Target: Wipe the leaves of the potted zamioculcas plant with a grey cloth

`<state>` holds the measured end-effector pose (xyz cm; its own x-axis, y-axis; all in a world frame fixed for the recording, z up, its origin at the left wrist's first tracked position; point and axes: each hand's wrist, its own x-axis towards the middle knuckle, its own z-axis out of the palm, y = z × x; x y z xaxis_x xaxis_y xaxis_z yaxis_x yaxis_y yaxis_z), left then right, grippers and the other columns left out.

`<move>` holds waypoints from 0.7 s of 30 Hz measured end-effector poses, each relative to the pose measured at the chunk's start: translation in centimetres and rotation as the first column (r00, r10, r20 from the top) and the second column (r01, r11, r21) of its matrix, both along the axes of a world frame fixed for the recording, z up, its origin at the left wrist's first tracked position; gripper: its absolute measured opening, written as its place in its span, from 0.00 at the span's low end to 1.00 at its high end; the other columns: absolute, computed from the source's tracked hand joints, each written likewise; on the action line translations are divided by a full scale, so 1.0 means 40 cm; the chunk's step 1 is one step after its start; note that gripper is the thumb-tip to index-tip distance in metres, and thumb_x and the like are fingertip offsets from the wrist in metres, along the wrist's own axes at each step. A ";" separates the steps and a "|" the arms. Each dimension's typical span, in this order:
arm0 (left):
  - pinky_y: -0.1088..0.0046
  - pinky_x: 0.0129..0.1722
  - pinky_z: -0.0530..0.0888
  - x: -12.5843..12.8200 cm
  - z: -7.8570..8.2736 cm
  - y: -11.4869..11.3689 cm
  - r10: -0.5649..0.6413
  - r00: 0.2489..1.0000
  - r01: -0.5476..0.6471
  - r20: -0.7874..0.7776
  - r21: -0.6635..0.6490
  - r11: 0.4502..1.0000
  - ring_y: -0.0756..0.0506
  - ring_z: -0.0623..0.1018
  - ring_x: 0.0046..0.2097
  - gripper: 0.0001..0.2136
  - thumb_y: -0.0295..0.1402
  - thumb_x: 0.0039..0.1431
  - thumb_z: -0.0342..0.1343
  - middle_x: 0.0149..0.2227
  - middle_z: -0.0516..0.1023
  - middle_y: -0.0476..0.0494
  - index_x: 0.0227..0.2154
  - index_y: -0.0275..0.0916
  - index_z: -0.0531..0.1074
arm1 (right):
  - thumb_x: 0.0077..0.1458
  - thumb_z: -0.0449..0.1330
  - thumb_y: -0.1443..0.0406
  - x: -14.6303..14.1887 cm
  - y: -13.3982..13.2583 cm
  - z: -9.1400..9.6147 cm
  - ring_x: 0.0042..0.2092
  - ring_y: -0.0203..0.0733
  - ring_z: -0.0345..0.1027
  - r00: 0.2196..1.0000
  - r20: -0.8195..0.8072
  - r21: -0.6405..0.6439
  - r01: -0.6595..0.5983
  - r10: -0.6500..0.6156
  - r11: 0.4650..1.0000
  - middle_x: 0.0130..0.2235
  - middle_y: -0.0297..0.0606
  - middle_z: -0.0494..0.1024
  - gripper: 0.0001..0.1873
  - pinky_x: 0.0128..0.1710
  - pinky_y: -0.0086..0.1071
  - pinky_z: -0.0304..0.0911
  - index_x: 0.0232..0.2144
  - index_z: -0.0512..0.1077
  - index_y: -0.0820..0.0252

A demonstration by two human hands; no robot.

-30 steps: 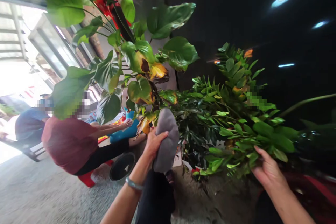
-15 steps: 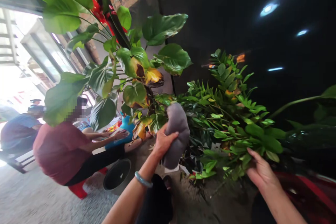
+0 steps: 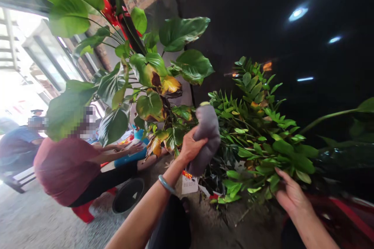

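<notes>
My left hand [image 3: 191,146] is closed on a grey cloth [image 3: 207,140], bunched and held upright in front of the plants. The bracelet on that wrist is pale and round. At the lower right, my right hand [image 3: 293,194] is closed at the edge of a leafy green plant [image 3: 263,140], with a stem of it in the fingers; leaves hide part of the grip. Left of the cloth stands a taller plant [image 3: 149,70] with broad leaves, several of them yellow and brown at the edges.
A person in a dark pink shirt [image 3: 66,167] sits on a red stool [image 3: 83,212] at left, beside a dark bucket [image 3: 128,195]. Another person in blue [image 3: 17,140] sits behind. A glossy black wall [image 3: 330,4] rises at right. Printed paper [image 3: 189,184] lies below the cloth.
My left hand has moved the grey cloth a little right and up, uncovering the printed paper below. My right hand stays nearly in place at the plant.
</notes>
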<state>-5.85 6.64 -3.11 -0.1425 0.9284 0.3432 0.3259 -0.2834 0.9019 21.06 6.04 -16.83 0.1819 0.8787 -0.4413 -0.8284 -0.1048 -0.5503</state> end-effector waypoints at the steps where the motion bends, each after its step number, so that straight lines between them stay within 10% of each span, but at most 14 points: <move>1: 0.72 0.39 0.72 0.006 -0.028 -0.007 -0.097 0.995 0.093 -0.031 -0.101 0.990 0.43 0.76 0.37 0.21 0.27 0.37 0.63 0.34 0.80 0.48 0.40 0.35 0.79 | 0.32 0.62 0.73 0.000 0.002 -0.006 0.39 0.51 0.79 1.000 0.010 0.013 -0.008 0.008 1.000 0.24 0.32 0.80 0.13 0.38 0.42 0.76 0.26 0.72 0.54; 6: 0.75 0.30 0.70 0.007 -0.058 -0.087 -0.451 0.892 0.416 0.021 -0.426 0.804 0.45 0.75 0.31 0.20 0.29 0.35 0.65 0.29 0.79 0.50 0.38 0.37 0.80 | 0.31 0.64 0.72 0.010 0.001 -0.024 0.40 0.54 0.78 0.998 0.046 0.049 -0.033 0.031 0.998 0.21 0.32 0.79 0.12 0.38 0.44 0.76 0.25 0.72 0.55; 12: 0.76 0.32 0.70 0.039 0.082 0.018 -0.154 0.986 0.156 0.066 -0.013 0.988 0.48 0.73 0.32 0.20 0.33 0.37 0.65 0.30 0.77 0.49 0.38 0.34 0.78 | 0.31 0.63 0.74 0.000 -0.012 0.022 0.37 0.51 0.79 1.000 -0.017 -0.039 -0.023 0.022 0.999 0.22 0.31 0.80 0.14 0.39 0.43 0.76 0.25 0.73 0.56; 16: 0.76 0.31 0.68 0.078 0.000 0.039 -0.108 0.994 0.105 -0.005 -0.173 0.979 0.48 0.71 0.30 0.14 0.27 0.36 0.63 0.26 0.76 0.51 0.31 0.35 0.77 | 0.32 0.61 0.73 -0.013 -0.016 0.042 0.37 0.51 0.79 1.000 -0.024 -0.035 -0.010 0.009 0.999 0.20 0.30 0.78 0.11 0.39 0.43 0.76 0.23 0.71 0.54; 21: 0.76 0.27 0.67 0.067 -0.062 -0.097 -0.467 0.884 0.415 0.034 -0.520 0.747 0.48 0.71 0.28 0.14 0.30 0.35 0.64 0.25 0.76 0.52 0.31 0.37 0.79 | 0.30 0.62 0.74 0.000 -0.027 0.050 0.36 0.51 0.79 0.999 -0.025 -0.042 -0.038 0.037 0.998 0.19 0.29 0.77 0.12 0.39 0.42 0.76 0.22 0.71 0.54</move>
